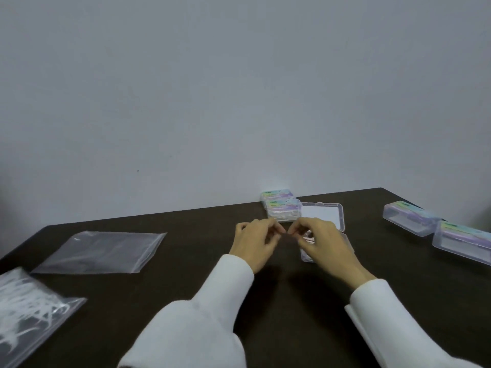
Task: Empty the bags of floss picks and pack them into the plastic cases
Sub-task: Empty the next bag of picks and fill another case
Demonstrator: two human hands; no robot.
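Observation:
My left hand (pixel 259 240) and my right hand (pixel 321 241) meet fingertip to fingertip above the dark table, fingers curled as if pinching something small between them; what they pinch is too small to tell. Under my right hand lies an open clear plastic case (pixel 325 216), its lid flipped back and its base partly hidden, with some pale floss picks (pixel 308 239) showing inside. A flat, empty-looking zip bag (pixel 101 252) lies to the left. A bag full of white floss picks (pixel 29 309) sits at the near left edge.
Two closed labelled cases (pixel 283 208) are stacked at the table's back edge by the wall. Two more closed clear cases (pixel 410 219) (pixel 463 244) lie on the right. The dark table (pixel 186 248) ends at a plain grey wall.

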